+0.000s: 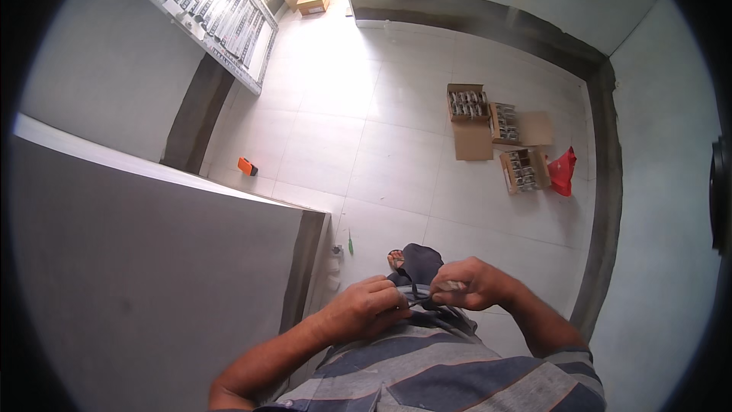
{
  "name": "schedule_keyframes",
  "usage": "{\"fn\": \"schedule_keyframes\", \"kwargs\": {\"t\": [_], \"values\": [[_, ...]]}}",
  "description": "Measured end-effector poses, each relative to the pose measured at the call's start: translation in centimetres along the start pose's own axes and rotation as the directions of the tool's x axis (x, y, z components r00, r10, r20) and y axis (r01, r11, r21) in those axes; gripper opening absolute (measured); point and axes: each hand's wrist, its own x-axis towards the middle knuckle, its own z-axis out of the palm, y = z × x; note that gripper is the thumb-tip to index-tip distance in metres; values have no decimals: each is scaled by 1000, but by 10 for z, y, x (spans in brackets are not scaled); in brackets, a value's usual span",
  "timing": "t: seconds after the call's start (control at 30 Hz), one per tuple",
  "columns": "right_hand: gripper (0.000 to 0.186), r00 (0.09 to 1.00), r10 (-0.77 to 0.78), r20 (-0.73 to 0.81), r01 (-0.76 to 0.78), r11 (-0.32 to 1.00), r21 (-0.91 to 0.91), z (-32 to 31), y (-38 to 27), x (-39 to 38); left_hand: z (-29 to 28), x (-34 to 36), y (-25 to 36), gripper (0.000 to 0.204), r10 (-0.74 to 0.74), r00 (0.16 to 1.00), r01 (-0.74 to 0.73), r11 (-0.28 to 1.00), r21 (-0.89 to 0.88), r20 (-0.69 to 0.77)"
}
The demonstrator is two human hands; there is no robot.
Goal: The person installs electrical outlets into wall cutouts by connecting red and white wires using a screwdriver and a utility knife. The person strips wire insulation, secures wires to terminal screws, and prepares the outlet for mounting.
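Note:
My left hand (366, 307) and my right hand (469, 284) are held close together in front of my striped shirt (442, 366). My right hand is closed around a small pale object (451, 286) whose kind I cannot make out. A thin dark strand (418, 299) runs from that object to my left hand, whose fingers pinch it. Below the hands I see my dark trouser leg (421, 259) and a sandalled foot (395, 259) on the tiled floor.
A grey wall (152, 259) fills the left side. On the white tiled floor lie a green-handled screwdriver (350, 244), a small orange object (246, 166), three open cardboard boxes of parts (496, 133) and a red bag (563, 172). A long rack (213, 8) leans at upper left.

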Motion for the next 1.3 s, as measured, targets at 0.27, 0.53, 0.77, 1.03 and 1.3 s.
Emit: {"fn": "schedule_keyframes", "kwargs": {"t": [0.27, 0.53, 0.77, 1.03, 1.3], "values": [[20, 996, -31, 82, 46, 982, -182, -12, -3, -2, -2, -7, 11, 13, 79, 996, -80, 996, 33, 29], [27, 976, -217, 19, 211, 922, -326, -10, -24, 1, -14, -17, 14, 20, 207, 965, -248, 922, 296, 163], [26, 998, 10, 57, 3, 976, -217, 9, -14, -4, -11, -18, 12, 23, 156, 980, -188, 934, 303, 124], [52, 902, 293, 316, -320, 947, 35, 21, -20, 15, -11, -23, 4, 25, 233, 961, -271, 909, 317, 151], [47, 934, 290, 207, -321, 938, 131, 31, -8, 12, -9, -22, 3, 20, 164, 974, -199, 948, 247, 156]]}}
